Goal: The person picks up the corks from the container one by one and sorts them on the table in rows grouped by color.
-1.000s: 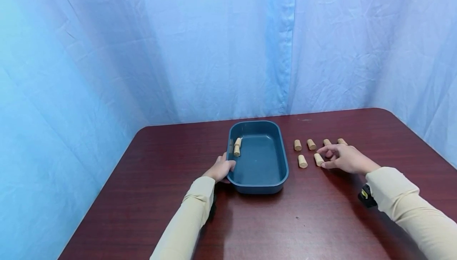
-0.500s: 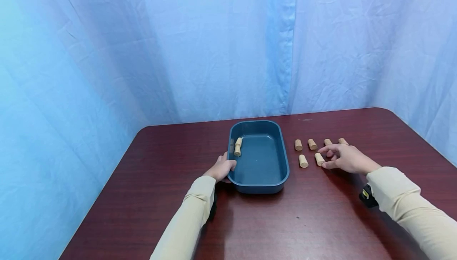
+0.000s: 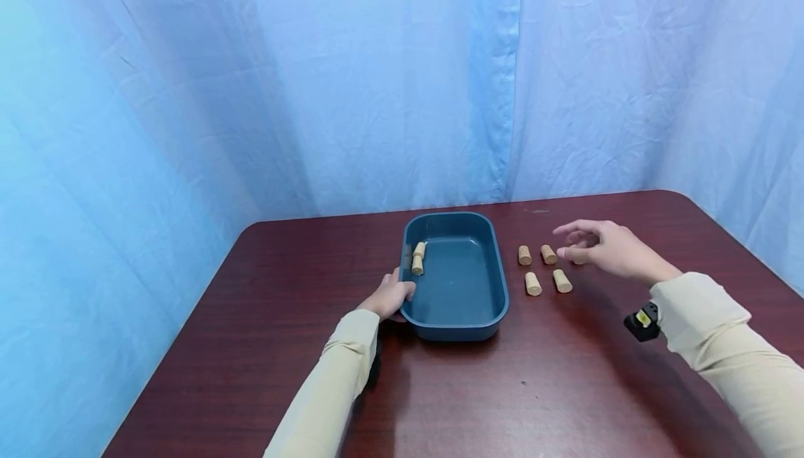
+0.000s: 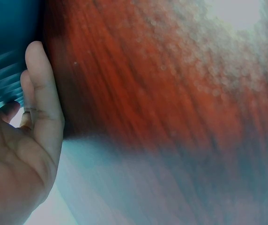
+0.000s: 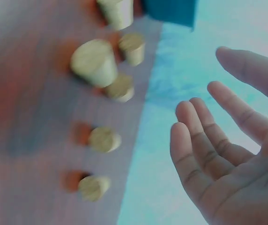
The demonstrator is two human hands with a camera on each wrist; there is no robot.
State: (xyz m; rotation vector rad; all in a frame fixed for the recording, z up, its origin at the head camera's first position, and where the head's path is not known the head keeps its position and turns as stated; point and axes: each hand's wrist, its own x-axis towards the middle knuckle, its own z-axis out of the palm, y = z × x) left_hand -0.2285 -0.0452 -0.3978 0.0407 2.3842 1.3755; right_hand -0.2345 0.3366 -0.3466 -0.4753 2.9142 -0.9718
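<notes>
A dark blue tray (image 3: 452, 332) stands mid-table in the head view, two cork stoppers (image 3: 418, 264) lying inside along its left wall. My left hand (image 3: 388, 297) grips that wall near the front corner, thumb over the rim. In the left wrist view, fingers (image 4: 45, 93) lie against the tray's outside. To the right, several tapered corks (image 3: 562, 281) lie in two rows. Over them hovers my right hand (image 3: 606, 247), fingers parted, holding nothing. It partly covers a back-row cork (image 3: 578, 257). The right wrist view shows the corks (image 5: 94, 62) apart from that hand (image 5: 237, 154).
The dark red wooden table (image 3: 301, 269) has rounded far corners. Pale blue curtains (image 3: 377, 81) hang behind it and at the sides. A small black device (image 3: 643, 322) is worn at the right wrist.
My right hand has lifted away from the front-row cork that it was beside, rising toward the far side. That cork stays on the table. The left hand and tray stay put.
</notes>
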